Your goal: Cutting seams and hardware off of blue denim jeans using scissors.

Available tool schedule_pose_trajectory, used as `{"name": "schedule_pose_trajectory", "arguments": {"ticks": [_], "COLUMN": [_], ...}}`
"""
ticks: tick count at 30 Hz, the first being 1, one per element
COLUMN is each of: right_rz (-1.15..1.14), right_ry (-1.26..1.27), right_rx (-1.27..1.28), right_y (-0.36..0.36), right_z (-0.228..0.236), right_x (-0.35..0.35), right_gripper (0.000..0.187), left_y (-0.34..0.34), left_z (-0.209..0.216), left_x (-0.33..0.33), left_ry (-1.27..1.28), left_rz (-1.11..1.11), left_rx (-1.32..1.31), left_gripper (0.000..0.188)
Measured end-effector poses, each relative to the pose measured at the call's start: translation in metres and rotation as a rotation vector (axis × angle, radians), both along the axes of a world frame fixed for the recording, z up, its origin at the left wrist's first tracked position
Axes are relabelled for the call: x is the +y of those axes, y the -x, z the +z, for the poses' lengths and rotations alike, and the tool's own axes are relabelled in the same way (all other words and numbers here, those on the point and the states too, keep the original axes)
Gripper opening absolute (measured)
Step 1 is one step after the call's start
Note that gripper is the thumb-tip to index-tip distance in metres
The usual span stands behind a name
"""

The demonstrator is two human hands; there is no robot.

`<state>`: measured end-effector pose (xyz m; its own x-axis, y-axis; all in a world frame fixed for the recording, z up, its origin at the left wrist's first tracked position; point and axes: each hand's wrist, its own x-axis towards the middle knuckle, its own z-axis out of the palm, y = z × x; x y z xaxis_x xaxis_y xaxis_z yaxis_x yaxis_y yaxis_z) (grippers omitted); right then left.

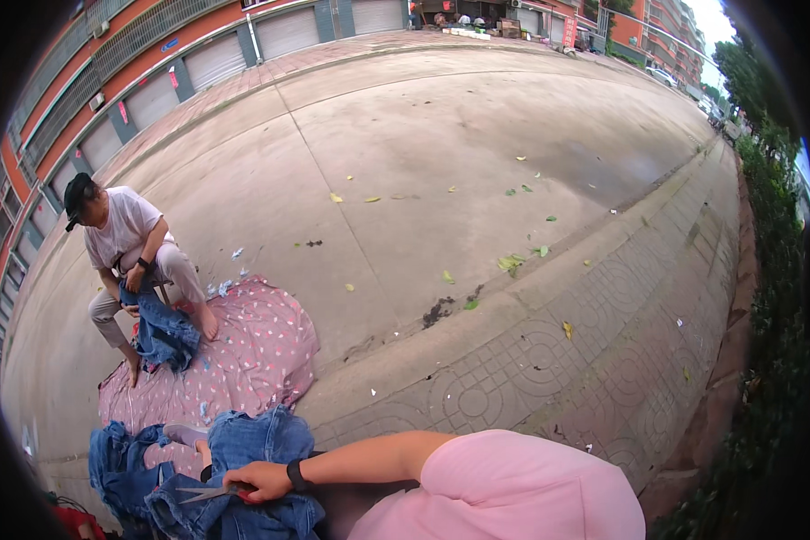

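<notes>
Gripping scissors (209, 492) (hand (259, 480) on denim (261, 441))

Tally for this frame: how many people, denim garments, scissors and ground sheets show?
People: 2, the seated co-worker and the wearer, right hand showing
Denim piles: 3
Scissors: 1
Pink sheet: 1
Total: 7

Small red signs (173, 79) between shutters (214, 60)
</notes>
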<state>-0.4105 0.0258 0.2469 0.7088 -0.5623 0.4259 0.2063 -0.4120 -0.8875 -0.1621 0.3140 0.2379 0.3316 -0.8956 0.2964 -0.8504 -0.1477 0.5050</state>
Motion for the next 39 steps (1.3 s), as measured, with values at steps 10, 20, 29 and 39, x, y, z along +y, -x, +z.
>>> {"name": "schedule_pose_trajectory", "arguments": {"ticks": [10,20,29,39], "right_rz": [-0.095,-0.030,-0.078,-0.087], "right_ry": [0.012,-0.084,-0.094,-0.240], "right_rx": [-0.129,-0.092,-0.153,-0.180], "right_y": [-0.002,0.003,0.004,0.001], "right_z": [-0.014,0.003,0.002,-0.008], "right_x": [-0.002,0.003,0.008,0.002], "right_gripper": [0.034,0.039,0.037,0.041], "left_y": [-0.034,0.051,0.072,0.100], "left_z": [0.043,0.140,0.148,0.142], "left_x": [0.001,-0.063,-0.086,-0.133], "left_ry": [0.075,0.243,-0.036,0.165], "left_rz": [-0.261,0.350,0.362,-0.008], "left_rx": [-0.395,0.612,0.617,0.387], "left_gripper": [0.052,0.043,0.036,0.029]}}
